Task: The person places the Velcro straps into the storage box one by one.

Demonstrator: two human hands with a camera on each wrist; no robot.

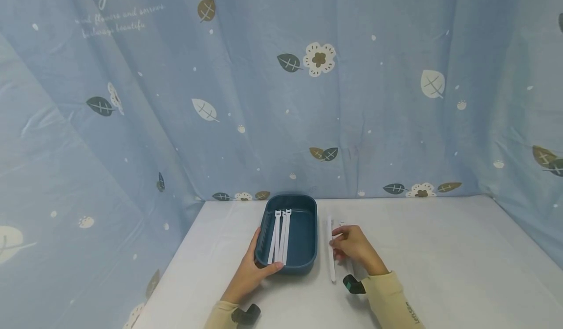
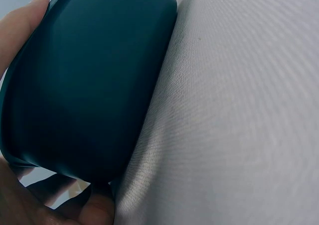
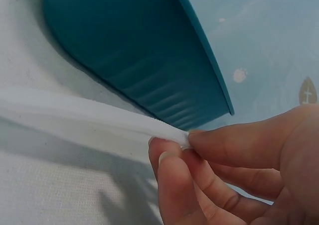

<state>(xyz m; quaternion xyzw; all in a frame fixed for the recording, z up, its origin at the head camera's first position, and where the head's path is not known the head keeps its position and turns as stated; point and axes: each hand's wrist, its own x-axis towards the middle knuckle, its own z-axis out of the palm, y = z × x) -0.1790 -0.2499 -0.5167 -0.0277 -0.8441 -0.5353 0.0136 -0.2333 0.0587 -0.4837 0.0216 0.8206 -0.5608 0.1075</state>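
A dark teal plastic bin (image 1: 303,236) stands on the white table, several white hook-and-loop cable ties (image 1: 277,238) lying lengthwise along its left side. My left hand (image 1: 249,273) grips the bin's near left corner, thumb over the near rim and fingers round the left wall. In the left wrist view the bin's outer wall (image 2: 89,85) fills the space between thumb and fingers. Just right of the bin, my right hand (image 1: 354,246) pinches a white cable tie (image 1: 331,255) between thumb and fingertips. The right wrist view shows that strap (image 3: 89,113) edge-on, raised above the cloth.
Another white strap (image 1: 349,266) lies on the table, partly hidden behind my right hand. White cloth (image 1: 440,251) covers the table. A blue curtain (image 1: 264,75) with leaves and flowers hangs along the back and sides. Each wrist carries a small dark camera (image 1: 353,284).
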